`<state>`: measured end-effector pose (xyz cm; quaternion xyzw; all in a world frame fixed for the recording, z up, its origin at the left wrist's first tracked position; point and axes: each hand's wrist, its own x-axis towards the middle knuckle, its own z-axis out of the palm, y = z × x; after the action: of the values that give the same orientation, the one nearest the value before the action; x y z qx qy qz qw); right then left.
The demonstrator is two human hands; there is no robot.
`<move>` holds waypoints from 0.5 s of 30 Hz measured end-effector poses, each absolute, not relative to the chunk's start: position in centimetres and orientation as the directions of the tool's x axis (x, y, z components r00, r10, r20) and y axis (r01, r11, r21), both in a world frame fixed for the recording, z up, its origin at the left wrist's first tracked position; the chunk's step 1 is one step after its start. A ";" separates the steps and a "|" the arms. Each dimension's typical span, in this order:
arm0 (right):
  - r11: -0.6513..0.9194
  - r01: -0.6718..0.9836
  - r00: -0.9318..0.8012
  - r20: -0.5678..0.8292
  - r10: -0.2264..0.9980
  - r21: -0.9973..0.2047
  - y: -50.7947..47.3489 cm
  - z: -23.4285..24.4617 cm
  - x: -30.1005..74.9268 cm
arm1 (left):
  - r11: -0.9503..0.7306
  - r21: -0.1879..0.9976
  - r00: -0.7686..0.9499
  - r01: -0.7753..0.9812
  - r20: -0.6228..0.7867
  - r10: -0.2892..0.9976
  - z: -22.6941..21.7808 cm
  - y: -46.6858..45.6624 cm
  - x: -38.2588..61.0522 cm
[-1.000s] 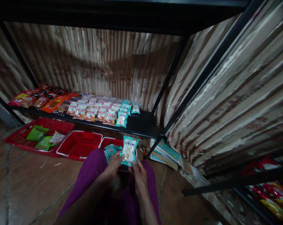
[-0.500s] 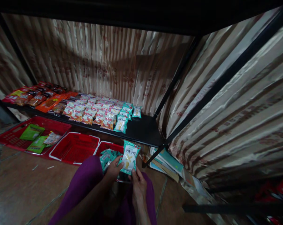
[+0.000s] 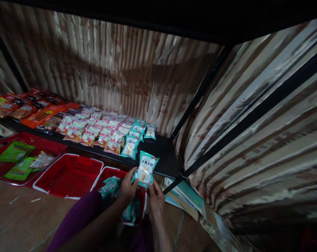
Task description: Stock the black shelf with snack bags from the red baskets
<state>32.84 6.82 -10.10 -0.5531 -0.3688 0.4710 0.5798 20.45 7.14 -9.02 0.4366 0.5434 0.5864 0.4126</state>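
A teal-and-white snack bag [image 3: 145, 169] is held upright between my two hands, its printed front facing me. My left hand [image 3: 129, 185] pinches its left lower edge, and my right hand [image 3: 155, 197] grips the bottom right corner. Just behind it, matching teal snack bags [image 3: 130, 146] lie in a row on the black shelf [image 3: 162, 148], with a single one [image 3: 150, 131] beside them at the back. Below my left hand, a red basket [image 3: 144, 206] holds several more teal bags [image 3: 111, 185], partly hidden by my arms.
Left along the shelf are red-and-white snack bags [image 3: 104, 134] and orange packets [image 3: 46, 115]. A red basket [image 3: 69, 175] and another with green packets [image 3: 19, 169] stand on the floor. A black shelf post [image 3: 200, 94] rises at right, near papers [image 3: 187, 196].
Both hands have raised the teal bag slightly forward, towards the shelf. The view has shifted, so the shelf goods and baskets appear further left and the right-hand basket shows more.
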 end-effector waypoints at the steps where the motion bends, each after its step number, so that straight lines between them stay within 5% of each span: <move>1: -0.060 -0.128 0.280 -0.094 0.956 -0.990 8.0 -9.8 33.1 | -0.086 0.996 -0.287 0.028 0.090 0.954 -8.8 8.0 20.7; 7: -0.101 -0.138 0.315 -0.140 0.939 -0.985 15.1 -8.9 34.6 | -0.132 0.961 -0.292 0.243 0.202 0.935 -6.9 13.5 22.1; 15: 0.027 -0.055 0.383 0.004 0.924 -0.998 23.0 -8.5 35.3 | -0.225 0.882 -0.272 0.413 0.355 0.895 -6.5 20.1 24.3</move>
<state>35.32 22.97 -8.54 -0.5689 -0.3818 0.4035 0.6064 24.34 20.07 -6.52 0.5616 0.5822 0.5448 0.2208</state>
